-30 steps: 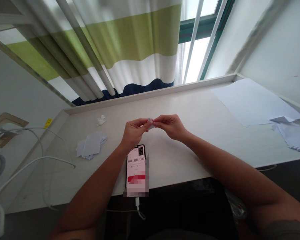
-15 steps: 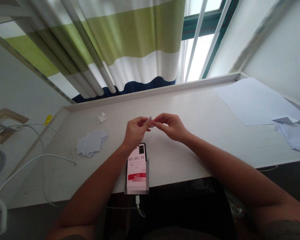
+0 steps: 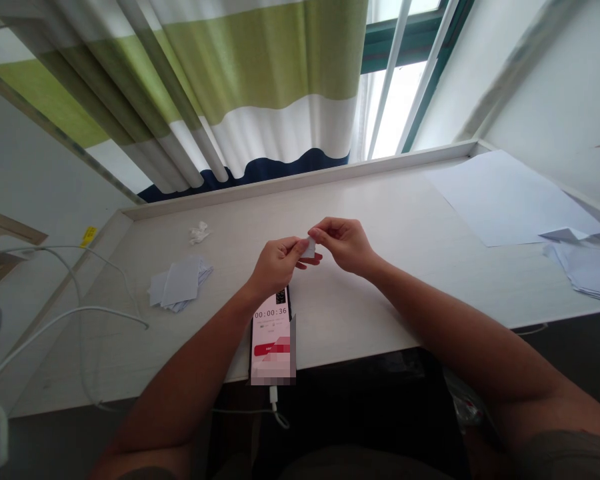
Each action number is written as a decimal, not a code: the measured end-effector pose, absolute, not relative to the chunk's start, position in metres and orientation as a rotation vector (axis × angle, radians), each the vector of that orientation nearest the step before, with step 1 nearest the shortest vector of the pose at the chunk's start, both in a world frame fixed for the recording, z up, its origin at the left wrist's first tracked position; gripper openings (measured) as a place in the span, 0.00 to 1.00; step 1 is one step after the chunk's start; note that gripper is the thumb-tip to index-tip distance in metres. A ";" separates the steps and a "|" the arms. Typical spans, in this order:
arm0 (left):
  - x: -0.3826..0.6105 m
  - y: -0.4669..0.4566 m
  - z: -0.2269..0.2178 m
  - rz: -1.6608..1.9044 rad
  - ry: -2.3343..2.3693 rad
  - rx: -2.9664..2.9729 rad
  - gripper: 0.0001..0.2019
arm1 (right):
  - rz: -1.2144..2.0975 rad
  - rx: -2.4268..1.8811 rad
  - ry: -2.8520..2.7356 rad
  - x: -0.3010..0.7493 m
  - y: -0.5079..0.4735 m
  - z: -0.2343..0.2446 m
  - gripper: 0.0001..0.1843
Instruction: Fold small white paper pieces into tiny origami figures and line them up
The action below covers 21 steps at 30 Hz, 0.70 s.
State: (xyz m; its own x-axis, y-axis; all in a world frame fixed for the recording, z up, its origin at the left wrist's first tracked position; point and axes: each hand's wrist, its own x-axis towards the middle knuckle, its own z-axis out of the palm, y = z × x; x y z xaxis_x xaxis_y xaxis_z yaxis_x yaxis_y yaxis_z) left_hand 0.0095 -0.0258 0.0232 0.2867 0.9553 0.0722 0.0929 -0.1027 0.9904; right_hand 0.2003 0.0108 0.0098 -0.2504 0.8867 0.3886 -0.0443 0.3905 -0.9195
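A small folded piece of white paper [image 3: 309, 247] is pinched between both hands above the middle of the white desk [image 3: 390, 280]. My left hand [image 3: 276, 265] grips its left side with thumb and fingers closed. My right hand [image 3: 344, 244] pinches its right side, fingers curled. Just below the hands, a phone [image 3: 271, 330] lies at the desk's front edge, showing a timer at 00:00:36 with a cable plugged into its lower end.
A small stack of white paper pieces [image 3: 178, 285] lies to the left, a crumpled white scrap [image 3: 199, 233] behind it. Large white sheets [image 3: 505, 200] and folded papers [image 3: 585, 267] cover the right side. White cables [image 3: 65, 320] loop at the left. A striped curtain [image 3: 230, 93] hangs behind.
Both hands have shifted slightly right and turned the paper piece between the fingertips; it now looks more compact and squarer. The view has tilted a little.
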 end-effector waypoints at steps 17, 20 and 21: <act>0.009 -0.028 0.014 1.276 1.243 1.778 0.17 | 1.362 -0.775 -1.408 0.195 0.015 0.003 0.32; 0.009 -0.028 0.016 1.224 1.189 1.815 0.18 | 1.365 -0.762 -1.383 0.194 0.014 0.003 0.31; 0.009 -0.027 0.016 1.215 1.171 1.814 0.18 | 1.368 -0.755 -1.378 0.194 0.013 0.004 0.30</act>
State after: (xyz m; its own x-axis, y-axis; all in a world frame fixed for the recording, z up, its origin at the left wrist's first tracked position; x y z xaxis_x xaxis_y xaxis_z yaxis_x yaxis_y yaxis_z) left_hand 0.0088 -0.0274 0.0164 0.1706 0.9208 0.3508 0.3168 -0.3884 0.8654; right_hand 0.1939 0.0134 0.0035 -0.2945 0.9297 0.2214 -0.2148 0.1613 -0.9632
